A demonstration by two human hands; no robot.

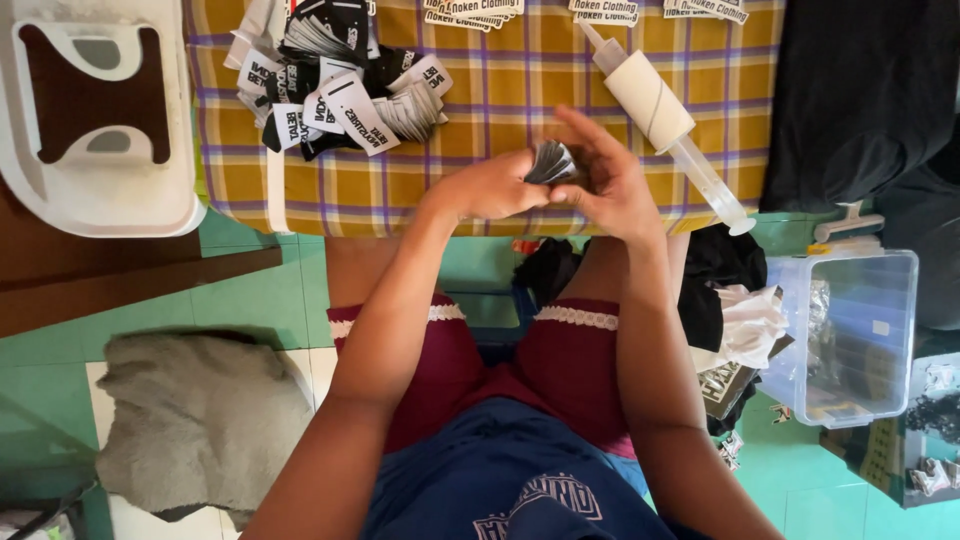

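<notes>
Both hands, left hand (492, 188) and right hand (607, 185), pinch a fanned grey label stack (551, 162).

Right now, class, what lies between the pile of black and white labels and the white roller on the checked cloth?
Head view: only bare yellow checked cloth lies between the label pile and the white roller.
</notes>
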